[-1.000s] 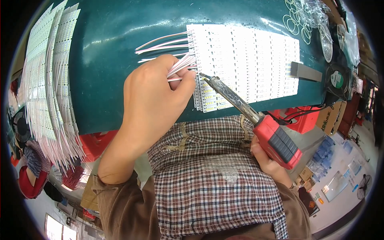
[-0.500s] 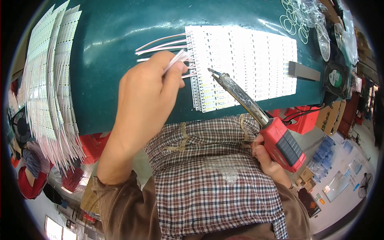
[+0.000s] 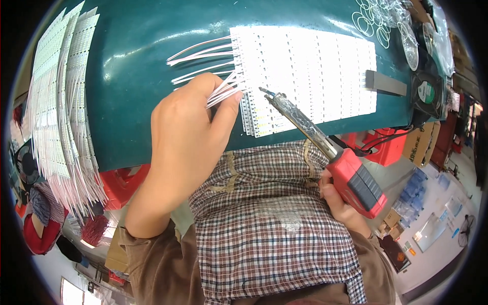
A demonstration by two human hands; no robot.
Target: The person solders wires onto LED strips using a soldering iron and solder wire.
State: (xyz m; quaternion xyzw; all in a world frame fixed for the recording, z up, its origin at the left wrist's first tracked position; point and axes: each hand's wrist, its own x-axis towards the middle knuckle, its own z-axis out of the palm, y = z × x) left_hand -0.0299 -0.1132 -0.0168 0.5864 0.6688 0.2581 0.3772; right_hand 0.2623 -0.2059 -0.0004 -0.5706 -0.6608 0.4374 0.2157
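My left hand (image 3: pixel 190 129) pinches a small bunch of thin white-and-red wires (image 3: pixel 222 93) between thumb and fingers, close to the left edge of a stack of white LED strip boards (image 3: pixel 305 71). Several wires (image 3: pixel 198 54) stick out leftward from that edge beyond my hand. In my right hand (image 3: pixel 339 203) is a red-and-black soldering iron (image 3: pixel 351 175). Its long metal barrel slants up and left, and the tip appears over the boards' lower left part. My right fingers are partly hidden behind the handle.
At the far left lie stacked LED boards (image 3: pixel 61 101) with wires hanging over the edge. A grey metal bar (image 3: pixel 385 83) touches the boards' right end, beside a black fan (image 3: pixel 426 94). Loose wire loops (image 3: pixel 368 18) lie at the back right. Red stools (image 3: pixel 122 185) stand below the green table (image 3: pixel 152 30).
My left hand has shifted slightly down and its wires are more fanned out. The soldering iron has moved slightly left. The boards sit a little higher and further left in view.
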